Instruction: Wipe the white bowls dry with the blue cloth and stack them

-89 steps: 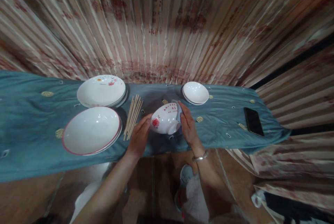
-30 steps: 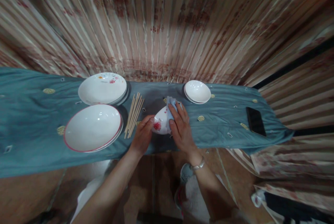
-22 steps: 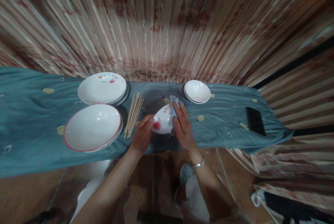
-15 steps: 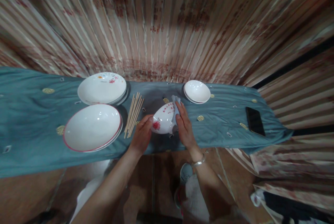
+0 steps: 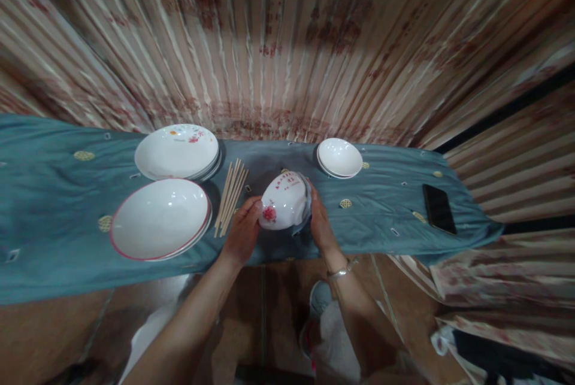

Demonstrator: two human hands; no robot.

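Note:
A small white bowl (image 5: pixel 282 205) with a red flower and red lettering is held tilted above the table, its outer side facing me. My left hand (image 5: pixel 245 224) grips its left edge, thumb on the outside. At the bowl's right side, my right hand (image 5: pixel 320 217) holds a grey-blue cloth (image 5: pixel 308 200) against it. Most of that cloth is hidden behind the bowl, as are some of the right fingers. Several wooden chopsticks (image 5: pixel 232 198) lie just left of the bowl. Beyond my right hand stands a stack of small white bowls (image 5: pixel 339 157).
On the left are stacked floral plates (image 5: pixel 177 154) and large red-rimmed bowls (image 5: pixel 159 220). A black phone (image 5: pixel 439 208) lies at the right end of the blue-green tablecloth (image 5: pixel 377 229). Pleated curtains (image 5: pixel 287 44) hang right behind the narrow table.
My right hand and the cloth have slid from the bowl's outer face round to its far right side. More of the lettering shows. My left hand keeps its grip.

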